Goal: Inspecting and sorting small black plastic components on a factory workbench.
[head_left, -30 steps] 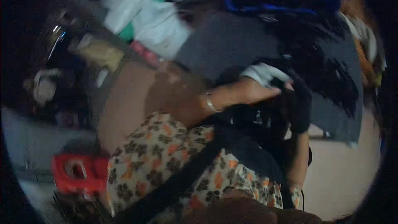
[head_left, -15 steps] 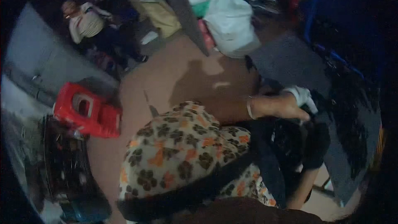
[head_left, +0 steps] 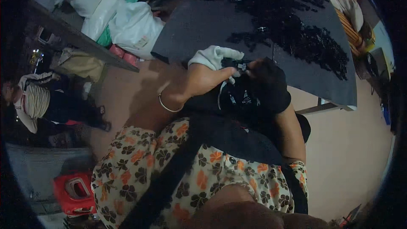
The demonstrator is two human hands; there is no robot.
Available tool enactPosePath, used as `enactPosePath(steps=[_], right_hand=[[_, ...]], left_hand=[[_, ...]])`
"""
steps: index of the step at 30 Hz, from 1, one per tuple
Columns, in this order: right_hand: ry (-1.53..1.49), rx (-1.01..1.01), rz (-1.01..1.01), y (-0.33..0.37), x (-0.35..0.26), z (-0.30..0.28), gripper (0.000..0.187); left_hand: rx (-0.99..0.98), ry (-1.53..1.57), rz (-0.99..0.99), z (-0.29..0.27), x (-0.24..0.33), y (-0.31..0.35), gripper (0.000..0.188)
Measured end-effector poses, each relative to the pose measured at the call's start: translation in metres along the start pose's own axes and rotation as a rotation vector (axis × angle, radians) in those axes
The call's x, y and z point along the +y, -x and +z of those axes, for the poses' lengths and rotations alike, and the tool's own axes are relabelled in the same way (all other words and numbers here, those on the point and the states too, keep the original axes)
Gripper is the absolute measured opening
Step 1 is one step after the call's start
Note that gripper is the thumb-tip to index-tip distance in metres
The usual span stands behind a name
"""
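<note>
In front of me, at the near edge of the grey table, my left hand (head_left: 212, 73) wears a white glove that leaves the thumb bare. Its fingers and thumb close on a small black part (head_left: 241, 66) with a pale patch. My right hand (head_left: 269, 82), in a black glove, meets it from the other side, its fingertips pinching the same part. Below both hands lies black material (head_left: 241, 95) over my lap, with several small dark pieces carrying light marks on it. Exact shapes there are lost in the darkness.
Many small black parts (head_left: 292, 34) lie heaped across the grey table (head_left: 186, 27). White sacks (head_left: 131, 25) stand at the far left. A person (head_left: 38, 101) sits at the left, near a red plastic stool (head_left: 75, 191). Orange-brown stacked material (head_left: 354, 34) is at the far right.
My view has swung right, bringing the table and both hands to the middle. Earlier the left hand lay by the dark material at the right; now both hands meet at a small black part.
</note>
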State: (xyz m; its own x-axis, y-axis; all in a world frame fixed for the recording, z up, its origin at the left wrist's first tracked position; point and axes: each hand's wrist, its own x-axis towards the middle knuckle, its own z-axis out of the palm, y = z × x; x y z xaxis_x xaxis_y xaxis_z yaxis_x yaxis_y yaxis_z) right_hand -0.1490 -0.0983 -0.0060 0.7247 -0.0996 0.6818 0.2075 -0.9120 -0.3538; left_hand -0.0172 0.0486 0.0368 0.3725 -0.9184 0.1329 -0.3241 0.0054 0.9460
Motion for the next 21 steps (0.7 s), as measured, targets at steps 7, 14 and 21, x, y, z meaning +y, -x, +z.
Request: enactPosePath(steps=[7,14,21], right_hand=[[0.017,-0.025,0.048,0.003,0.003,0.001,0.020],[0.003,-0.002,0.080,0.003,-0.001,0.002,0.016],[-0.727,0.138,0.799,0.011,-0.020,0.016,0.018]], left_hand=[[-0.001,-0.021,-0.091,0.006,-0.003,0.001,0.033],[0.063,0.160,-0.090,0.004,-0.012,0.006,0.034],[0.232,-0.016,0.290,0.022,-0.022,0.008,0.026]])
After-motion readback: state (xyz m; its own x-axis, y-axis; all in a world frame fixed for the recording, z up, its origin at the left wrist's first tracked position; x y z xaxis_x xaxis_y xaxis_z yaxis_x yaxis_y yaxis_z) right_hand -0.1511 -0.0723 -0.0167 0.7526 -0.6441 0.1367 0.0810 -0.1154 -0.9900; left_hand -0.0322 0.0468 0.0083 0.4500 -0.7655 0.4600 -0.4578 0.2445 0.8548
